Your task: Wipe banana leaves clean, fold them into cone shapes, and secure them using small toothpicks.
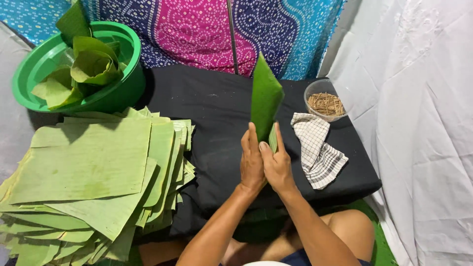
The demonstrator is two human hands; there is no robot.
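At frame centre, left hand [252, 160] and right hand [277, 162] press palms together on the bottom of a folded green leaf [265, 101], grip closed on it; leaf rises upright above fingertips, over the black worktop [207, 113].

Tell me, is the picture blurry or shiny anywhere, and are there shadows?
In the head view, the light is soft and even; the folded leaf between the left hand and right hand looks sharp, with no strong glare. The green bowl throws a dark shadow onto the black cloth. The white sheet looks bright but keeps its wrinkles. Edges bend slightly, like a wide lens.
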